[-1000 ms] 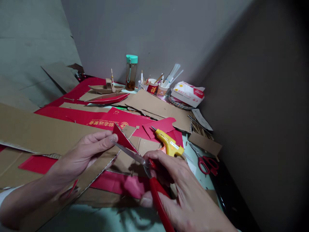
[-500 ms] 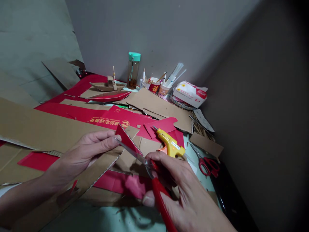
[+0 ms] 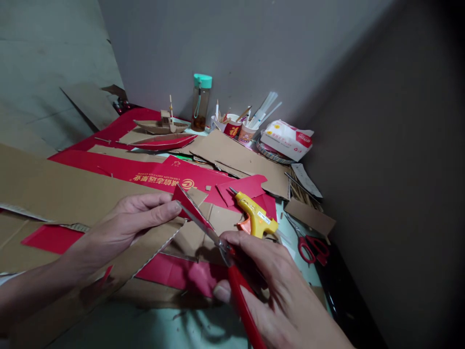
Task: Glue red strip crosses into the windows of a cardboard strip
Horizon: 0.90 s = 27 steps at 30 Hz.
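Observation:
My left hand [image 3: 125, 228] pinches a long strip of cardboard [image 3: 152, 247], brown on one side and red on the other, whose pointed tip stands up just past my fingertips. My right hand [image 3: 276, 286] grips red-handled scissors [image 3: 221, 261]. Their blades run along the red tip of the strip, close to my left fingertips. A yellow glue gun [image 3: 256, 215] lies on the table right behind my right hand.
Large sheets of red and brown cardboard [image 3: 109, 184] cover the table. A second pair of red scissors [image 3: 308, 245] lies at the right edge. At the back stand a cardboard model boat [image 3: 162, 126], a teal-capped bottle [image 3: 200, 102], paper cups with sticks [image 3: 238, 131] and a tissue pack [image 3: 286, 140].
The scissor blades have slid further along the strip's red tip toward my left fingers. Both hands have shifted slightly; the view has drifted a little.

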{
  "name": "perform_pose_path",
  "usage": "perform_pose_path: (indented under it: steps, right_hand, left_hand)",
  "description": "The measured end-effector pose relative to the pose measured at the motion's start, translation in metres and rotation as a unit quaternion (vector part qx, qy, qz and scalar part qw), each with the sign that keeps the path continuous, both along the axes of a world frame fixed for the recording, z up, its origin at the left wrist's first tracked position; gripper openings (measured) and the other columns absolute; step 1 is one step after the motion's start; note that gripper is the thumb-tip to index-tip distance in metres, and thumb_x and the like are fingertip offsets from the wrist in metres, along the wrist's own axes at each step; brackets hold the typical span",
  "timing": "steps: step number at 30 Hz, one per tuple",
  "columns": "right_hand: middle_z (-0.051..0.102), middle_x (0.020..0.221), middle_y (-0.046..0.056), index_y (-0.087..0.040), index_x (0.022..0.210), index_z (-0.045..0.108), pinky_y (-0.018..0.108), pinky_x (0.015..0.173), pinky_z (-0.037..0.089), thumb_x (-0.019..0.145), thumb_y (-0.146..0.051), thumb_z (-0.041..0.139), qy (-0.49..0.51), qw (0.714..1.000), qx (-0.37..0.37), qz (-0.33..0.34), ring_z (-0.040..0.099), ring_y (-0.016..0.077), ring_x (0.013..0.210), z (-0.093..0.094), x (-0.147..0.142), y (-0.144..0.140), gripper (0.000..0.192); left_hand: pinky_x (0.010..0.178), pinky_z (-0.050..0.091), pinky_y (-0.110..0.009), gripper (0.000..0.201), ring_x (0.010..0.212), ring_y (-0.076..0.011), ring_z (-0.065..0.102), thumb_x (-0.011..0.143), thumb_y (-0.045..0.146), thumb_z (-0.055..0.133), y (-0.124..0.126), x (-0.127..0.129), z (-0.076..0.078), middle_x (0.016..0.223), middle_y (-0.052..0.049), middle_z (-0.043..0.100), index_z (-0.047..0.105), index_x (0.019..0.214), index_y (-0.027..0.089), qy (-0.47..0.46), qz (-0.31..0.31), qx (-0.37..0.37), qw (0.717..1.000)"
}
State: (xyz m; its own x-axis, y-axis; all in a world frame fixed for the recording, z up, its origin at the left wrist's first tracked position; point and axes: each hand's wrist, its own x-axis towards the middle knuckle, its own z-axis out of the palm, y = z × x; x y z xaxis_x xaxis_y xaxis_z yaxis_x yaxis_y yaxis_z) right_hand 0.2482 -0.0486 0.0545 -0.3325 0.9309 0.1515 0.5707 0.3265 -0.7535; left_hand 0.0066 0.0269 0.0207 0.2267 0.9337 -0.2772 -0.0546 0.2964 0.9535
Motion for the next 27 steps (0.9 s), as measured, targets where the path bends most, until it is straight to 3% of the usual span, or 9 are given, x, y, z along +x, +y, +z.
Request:
perform_pose_path:
  steps: [6, 10, 12, 21, 27]
  right_hand:
    - [0.069, 0.066, -0.005, -0.026, 0.086, 0.070, 0.022, 0.051, 0.047, 0.096, -0.031, 0.064, 0.013, 1.000, -0.015, 0.001, 0.060, 0.0121, 0.052, -0.004, -0.003, -0.003, 0.012]
    - [0.069, 0.066, -0.001, -0.025, 0.078, 0.067, 0.024, 0.054, 0.051, 0.100, -0.032, 0.054, -0.002, 1.000, -0.001, 0.007, 0.063, 0.0146, 0.055, -0.003, -0.003, -0.002, 0.026]
    - [0.069, 0.066, 0.001, -0.025, 0.077, 0.067, 0.026, 0.055, 0.052, 0.101, -0.031, 0.050, -0.012, 1.000, -0.001, 0.012, 0.065, 0.0161, 0.056, -0.002, -0.003, -0.002, 0.029]
    - [0.071, 0.076, -0.002, -0.024, 0.090, 0.066, 0.023, 0.059, 0.052, 0.099, -0.036, 0.069, -0.012, 0.992, -0.122, 0.027, 0.066, 0.0148, 0.064, -0.001, -0.003, -0.003, 0.015]
    - [0.073, 0.081, 0.001, -0.023, 0.095, 0.071, 0.025, 0.062, 0.052, 0.103, -0.042, 0.063, 0.006, 0.996, -0.087, 0.031, 0.068, 0.0163, 0.068, -0.008, -0.002, -0.010, 0.022]
  left_hand:
    - [0.053, 0.055, -0.021, 0.027, 0.059, -0.0157, 0.068, 0.057, 0.049, 0.095, -0.001, 0.002, 0.001, 0.067, -0.001, 0.080, 0.085, 0.067, 0.026, 0.013, -0.014, -0.003, 1.000]
    - [0.046, 0.044, -0.019, 0.030, 0.048, -0.0112, 0.055, 0.064, 0.051, 0.093, -0.004, 0.000, 0.002, 0.057, 0.003, 0.071, 0.082, 0.069, 0.023, 0.025, -0.025, -0.005, 0.999]
    - [0.048, 0.043, -0.019, 0.031, 0.050, -0.0108, 0.056, 0.067, 0.051, 0.092, -0.005, 0.000, 0.002, 0.060, 0.003, 0.072, 0.082, 0.073, 0.022, 0.026, -0.024, 0.002, 0.999]
    - [0.061, 0.049, -0.019, 0.011, 0.069, -0.0133, 0.068, 0.080, 0.034, 0.084, -0.011, 0.009, -0.004, 0.073, 0.003, 0.079, 0.085, 0.075, 0.025, -0.001, -0.040, 0.088, 0.995]
    - [0.067, 0.053, -0.023, 0.015, 0.073, -0.0184, 0.071, 0.081, 0.037, 0.079, -0.013, 0.008, 0.007, 0.073, 0.001, 0.080, 0.086, 0.073, 0.026, 0.071, -0.083, 0.121, 0.987]
